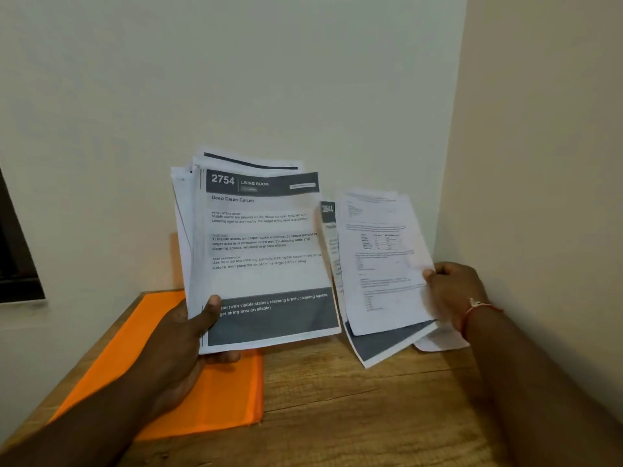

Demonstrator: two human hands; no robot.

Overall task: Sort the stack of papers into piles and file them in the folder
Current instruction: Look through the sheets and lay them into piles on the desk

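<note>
Left hand [183, 338] grips paper stack [259, 251] above orange folder [215, 392] on table [354, 416], top sheet reads "2754 LIVING ROOM, Deep Clean Carpet", right hand [451, 294] pinches few sheets [381, 261] beside stack

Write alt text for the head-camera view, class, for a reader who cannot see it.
A person's left hand holds a stack of papers upright, while the right hand holds a few separate sheets. An orange folder lies on the wooden table below.

Matt paper stack [263, 244], orange cloth-like folder [215, 399], grained wood table [354, 416].
</note>
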